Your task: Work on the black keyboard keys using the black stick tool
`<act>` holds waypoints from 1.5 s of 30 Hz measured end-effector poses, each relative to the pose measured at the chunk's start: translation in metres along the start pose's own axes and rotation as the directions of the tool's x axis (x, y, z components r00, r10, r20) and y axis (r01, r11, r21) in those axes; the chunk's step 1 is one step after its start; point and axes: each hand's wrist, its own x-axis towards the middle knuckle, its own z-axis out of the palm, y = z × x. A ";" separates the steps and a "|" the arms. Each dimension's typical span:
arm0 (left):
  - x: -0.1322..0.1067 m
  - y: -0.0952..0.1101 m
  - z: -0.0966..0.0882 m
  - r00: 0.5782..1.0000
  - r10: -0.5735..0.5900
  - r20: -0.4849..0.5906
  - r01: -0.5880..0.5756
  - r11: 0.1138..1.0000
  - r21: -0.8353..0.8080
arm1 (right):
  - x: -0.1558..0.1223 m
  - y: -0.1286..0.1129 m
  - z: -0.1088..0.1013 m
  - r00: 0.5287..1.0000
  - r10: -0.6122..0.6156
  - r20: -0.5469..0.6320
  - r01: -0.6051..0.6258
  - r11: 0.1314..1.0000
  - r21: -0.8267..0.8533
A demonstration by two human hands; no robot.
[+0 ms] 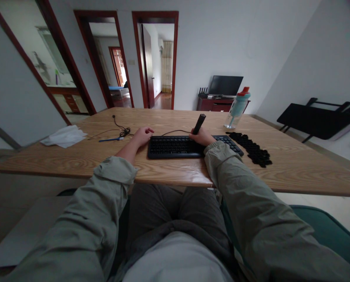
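Head view shows the black keyboard [175, 148] lying near the middle of the tabletop's [169, 172] front edge. Above it, the right hand [203, 137] has its grip closed around a dark, stick-like tool [199, 123], tilted with its top end up; the lower end is hidden. At the keyboard's left end, the left hand's [144, 135] grip is relaxed, fingers loosely bent. Small black pieces [253, 149] spread just beyond the right end. A bottle [238, 107] stands near the far right corner, a white tissue [65, 136] by the left edge.
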 end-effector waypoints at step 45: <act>-0.003 0.114 0.080 0.771 0.492 0.404 -0.605 0.764 0.225 | -0.039 0.001 0.003 0.991 -0.098 -0.094 0.088 0.991 -0.100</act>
